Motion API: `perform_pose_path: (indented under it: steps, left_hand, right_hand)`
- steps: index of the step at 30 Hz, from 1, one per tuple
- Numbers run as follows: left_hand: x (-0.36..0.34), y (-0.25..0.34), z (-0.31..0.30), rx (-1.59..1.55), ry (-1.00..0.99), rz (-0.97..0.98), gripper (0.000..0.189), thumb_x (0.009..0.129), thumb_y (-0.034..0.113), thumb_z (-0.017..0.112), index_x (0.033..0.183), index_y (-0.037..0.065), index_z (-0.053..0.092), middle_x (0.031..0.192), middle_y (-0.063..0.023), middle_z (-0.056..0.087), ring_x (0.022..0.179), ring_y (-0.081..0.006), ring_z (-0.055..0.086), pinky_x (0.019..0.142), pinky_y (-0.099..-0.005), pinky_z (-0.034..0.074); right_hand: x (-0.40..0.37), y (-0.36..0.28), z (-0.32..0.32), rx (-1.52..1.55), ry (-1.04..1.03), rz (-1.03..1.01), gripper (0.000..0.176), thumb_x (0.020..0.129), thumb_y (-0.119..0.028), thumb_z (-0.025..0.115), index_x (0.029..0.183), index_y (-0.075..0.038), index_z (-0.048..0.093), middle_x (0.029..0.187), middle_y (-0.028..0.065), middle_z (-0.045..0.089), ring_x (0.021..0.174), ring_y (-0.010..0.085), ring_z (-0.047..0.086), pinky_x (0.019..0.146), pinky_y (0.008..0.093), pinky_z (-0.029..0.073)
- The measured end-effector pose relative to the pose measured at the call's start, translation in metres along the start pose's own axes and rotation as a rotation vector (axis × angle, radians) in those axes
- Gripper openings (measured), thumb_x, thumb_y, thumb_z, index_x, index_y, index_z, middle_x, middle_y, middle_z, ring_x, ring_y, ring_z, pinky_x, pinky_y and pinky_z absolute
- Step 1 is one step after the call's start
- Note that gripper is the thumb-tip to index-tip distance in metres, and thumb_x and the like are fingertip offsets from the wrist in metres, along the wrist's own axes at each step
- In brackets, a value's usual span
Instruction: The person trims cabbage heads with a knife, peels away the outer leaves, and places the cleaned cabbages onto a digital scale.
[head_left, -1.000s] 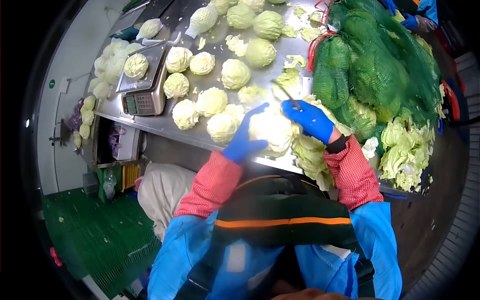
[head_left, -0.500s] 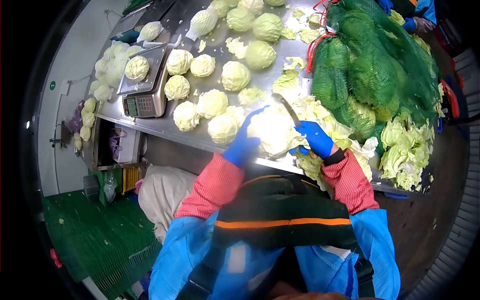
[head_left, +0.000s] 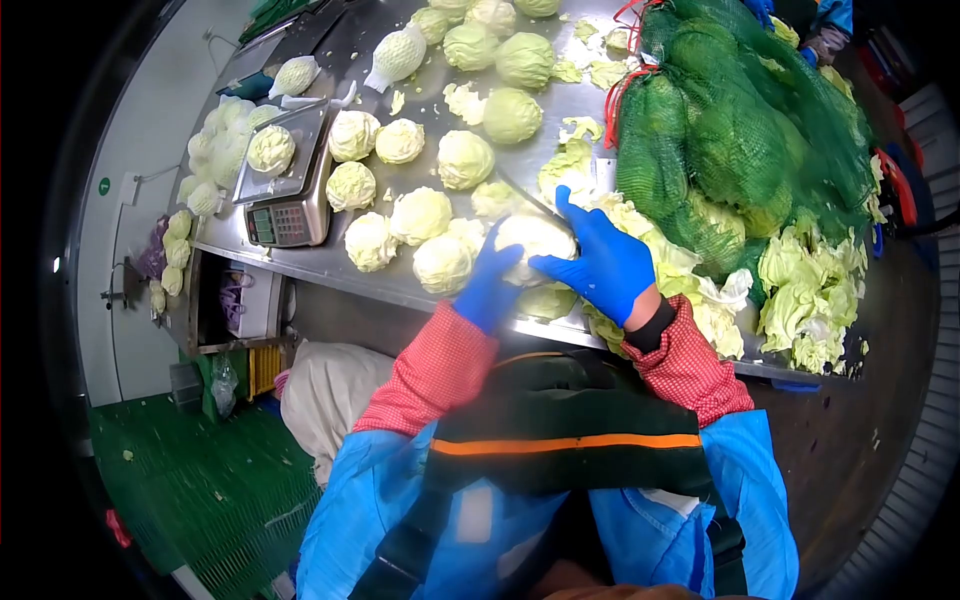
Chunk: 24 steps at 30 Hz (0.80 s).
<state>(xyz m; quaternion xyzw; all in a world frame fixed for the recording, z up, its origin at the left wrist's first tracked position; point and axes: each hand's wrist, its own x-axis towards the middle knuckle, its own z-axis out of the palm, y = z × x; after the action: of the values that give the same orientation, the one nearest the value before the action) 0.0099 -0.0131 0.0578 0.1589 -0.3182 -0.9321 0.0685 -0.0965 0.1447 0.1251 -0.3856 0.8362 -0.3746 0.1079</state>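
Note:
My left hand (head_left: 488,283), in a blue glove, grips the left side of a pale trimmed cabbage (head_left: 538,243) near the table's front edge. My right hand (head_left: 608,262), also gloved in blue, is at the cabbage's right side, its thumb and fingers against it. A knife (head_left: 527,194) lies with its blade slanting up and left over the cabbage's top; its handle is hidden by my right hand. Just below the cabbage is a loose green leaf (head_left: 547,301).
Several cabbages (head_left: 421,216) stand left on the metal table (head_left: 330,262). A scale (head_left: 290,218) bears one cabbage (head_left: 270,150). Green net sacks (head_left: 740,130) and loose leaves (head_left: 812,300) are at the right. Another person's gloved hand (head_left: 812,50) shows at the top right.
The cabbage between my hands looks smaller, and a leaf now lies below it. My right hand has moved left and up, and the knife blade has swung left over the cabbage.

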Motion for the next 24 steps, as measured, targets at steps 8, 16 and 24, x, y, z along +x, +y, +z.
perform_pose_path:
  steps: [8,16,24]
  left_hand:
    - [0.002,-0.005,-0.008,0.013,0.061,0.038,0.072,0.082,0.013,0.064,0.144,0.003,0.029,0.139,-0.0161,0.044,0.128,-0.0302,0.046,0.107,-0.043,0.039]
    - [0.008,0.017,0.006,0.828,0.168,0.57,0.081,0.077,0.006,0.072,0.144,0.002,0.027,0.135,-0.0157,0.043,0.124,-0.0248,0.045,0.105,-0.0383,0.039]
    - [0.007,0.018,0.004,0.81,0.184,0.642,0.081,0.076,0.004,0.072,0.144,0.001,0.027,0.136,-0.0158,0.042,0.124,-0.0247,0.045,0.105,-0.0382,0.038]
  right_hand:
    - [-0.003,0.036,0.017,0.568,-0.092,0.442,0.045,0.09,-0.035,0.062,0.126,-0.008,0.057,0.092,0.0125,0.067,0.075,0.0256,0.065,0.068,0.035,0.05]
    - [-0.038,0.024,-0.006,-0.086,-0.039,-0.057,0.018,0.093,-0.016,0.052,0.109,-0.01,0.059,0.083,0.0148,0.064,0.08,0.0346,0.064,0.065,0.0383,0.051]
    - [-0.032,0.096,0.008,0.195,0.092,0.423,0.029,0.097,-0.031,0.05,0.107,-0.004,0.057,0.085,0.0094,0.067,0.065,0.0254,0.062,0.062,0.0359,0.05]
